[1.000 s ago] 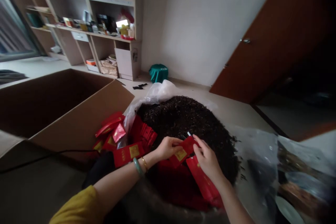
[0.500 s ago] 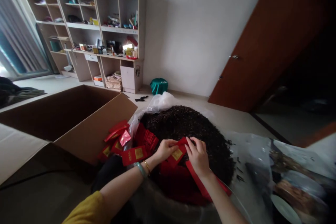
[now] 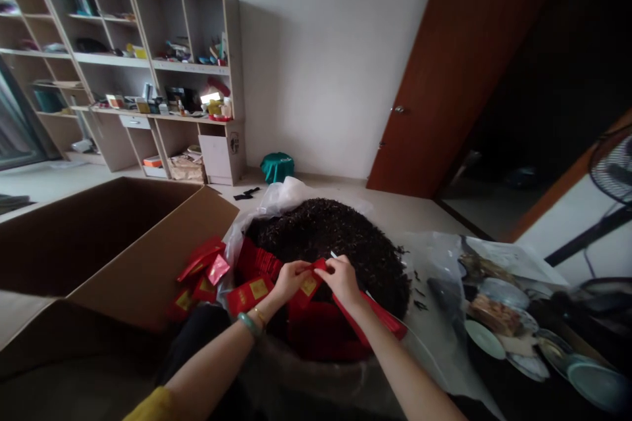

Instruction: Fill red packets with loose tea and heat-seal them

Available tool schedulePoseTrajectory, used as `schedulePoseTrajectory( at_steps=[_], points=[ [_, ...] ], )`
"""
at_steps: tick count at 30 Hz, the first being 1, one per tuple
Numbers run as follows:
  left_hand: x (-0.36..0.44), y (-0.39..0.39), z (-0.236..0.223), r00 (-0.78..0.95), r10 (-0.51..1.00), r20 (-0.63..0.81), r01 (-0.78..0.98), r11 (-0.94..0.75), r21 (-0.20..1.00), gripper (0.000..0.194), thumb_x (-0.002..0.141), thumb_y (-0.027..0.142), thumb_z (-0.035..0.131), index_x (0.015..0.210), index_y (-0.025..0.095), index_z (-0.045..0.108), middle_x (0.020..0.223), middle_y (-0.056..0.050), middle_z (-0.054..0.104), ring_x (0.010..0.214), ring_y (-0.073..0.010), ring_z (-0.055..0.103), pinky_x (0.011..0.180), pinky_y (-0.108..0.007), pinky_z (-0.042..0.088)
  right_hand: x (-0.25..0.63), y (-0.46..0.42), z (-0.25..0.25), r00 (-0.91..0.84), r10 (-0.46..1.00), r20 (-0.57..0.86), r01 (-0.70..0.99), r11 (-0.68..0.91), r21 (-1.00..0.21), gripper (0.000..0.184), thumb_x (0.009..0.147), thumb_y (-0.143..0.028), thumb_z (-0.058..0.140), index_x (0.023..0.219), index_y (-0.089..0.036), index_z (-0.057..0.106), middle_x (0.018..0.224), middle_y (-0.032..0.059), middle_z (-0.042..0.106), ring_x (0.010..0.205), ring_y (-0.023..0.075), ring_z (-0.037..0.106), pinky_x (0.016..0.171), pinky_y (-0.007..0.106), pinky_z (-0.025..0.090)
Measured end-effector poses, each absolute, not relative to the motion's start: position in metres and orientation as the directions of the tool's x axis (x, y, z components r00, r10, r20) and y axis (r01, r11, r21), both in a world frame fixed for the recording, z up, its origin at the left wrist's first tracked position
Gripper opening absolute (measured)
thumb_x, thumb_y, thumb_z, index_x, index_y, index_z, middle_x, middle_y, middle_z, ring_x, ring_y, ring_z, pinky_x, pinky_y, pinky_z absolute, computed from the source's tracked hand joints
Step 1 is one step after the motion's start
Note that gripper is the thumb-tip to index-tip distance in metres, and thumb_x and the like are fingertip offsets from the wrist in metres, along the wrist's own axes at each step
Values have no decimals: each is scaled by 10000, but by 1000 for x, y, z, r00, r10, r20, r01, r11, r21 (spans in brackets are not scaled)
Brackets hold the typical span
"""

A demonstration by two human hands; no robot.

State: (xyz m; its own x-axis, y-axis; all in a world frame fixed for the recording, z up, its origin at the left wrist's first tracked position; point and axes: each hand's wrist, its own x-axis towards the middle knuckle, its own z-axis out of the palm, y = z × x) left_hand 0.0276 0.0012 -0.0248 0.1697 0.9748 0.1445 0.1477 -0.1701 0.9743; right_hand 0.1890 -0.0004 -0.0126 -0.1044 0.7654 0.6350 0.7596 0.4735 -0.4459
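Dark dried leaves, looking like tea, form a large mound [image 3: 340, 227] inside a clear plastic bag [image 3: 281, 194]. Over its near side, my left hand [image 3: 290, 281] and my right hand [image 3: 344, 281] pinch the top edge of a small red packet [image 3: 309, 287] with a gold label. Both hands are closed on it. A thin pale stick-like end shows just beyond my right fingers. Left of my left hand lies another red packet [image 3: 249, 294], gold label up, with a row of red packets [image 3: 257, 260] behind. More red packets [image 3: 382, 320] lie under my right forearm.
An open cardboard box [image 3: 162, 247] stands at the left, with red packets and a pink packet [image 3: 218, 270] beside it. Bowls and dishes [image 3: 484, 339] sit at the right near a fan [image 3: 615, 168]. Shelves [image 3: 234, 72] and a green-covered bin [image 3: 277, 167] stand behind.
The view has turned right, bringing the fan and more dishes into sight. Both hands keep the red packet between them, their fingers closer together at its top edge.
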Motion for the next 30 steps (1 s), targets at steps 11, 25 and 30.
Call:
schedulePoseTrajectory(
  at_steps=[11, 25, 30],
  points=[
    [5, 24, -9, 443, 881, 165, 480, -389, 786, 320, 833, 336, 472, 748, 128, 700, 638, 6, 643, 615, -131, 536, 589, -217, 407, 192, -13, 3, -17, 874, 485, 569, 407, -714, 111, 745, -268, 647, 651, -212, 629, 691, 42, 605, 730, 197, 545, 741, 331, 446],
    [4, 6, -16, 439, 857, 268, 619, -505, 602, 352, 856, 302, 504, 1176, 200, 611, 1054, -67, 689, 975, -213, 608, 857, -295, 445, 191, -5, -24, -219, 976, -12, 35, -4, -999, 490, 663, -628, 646, 843, -176, 710, 828, 83, 728, 835, 255, 655, 890, 472, 449],
    [16, -12, -21, 491, 755, 435, 803, -586, 111, 724, 733, 373, 697, 1383, 279, 392, 1424, -88, 445, 1304, -326, 365, 1067, -508, 279, 194, -1, -36, -190, 982, -14, -29, -19, -999, 451, 694, -575, 653, 953, -209, 704, 970, 69, 721, 1001, 253, 618, 1006, 458, 370]
  ],
)
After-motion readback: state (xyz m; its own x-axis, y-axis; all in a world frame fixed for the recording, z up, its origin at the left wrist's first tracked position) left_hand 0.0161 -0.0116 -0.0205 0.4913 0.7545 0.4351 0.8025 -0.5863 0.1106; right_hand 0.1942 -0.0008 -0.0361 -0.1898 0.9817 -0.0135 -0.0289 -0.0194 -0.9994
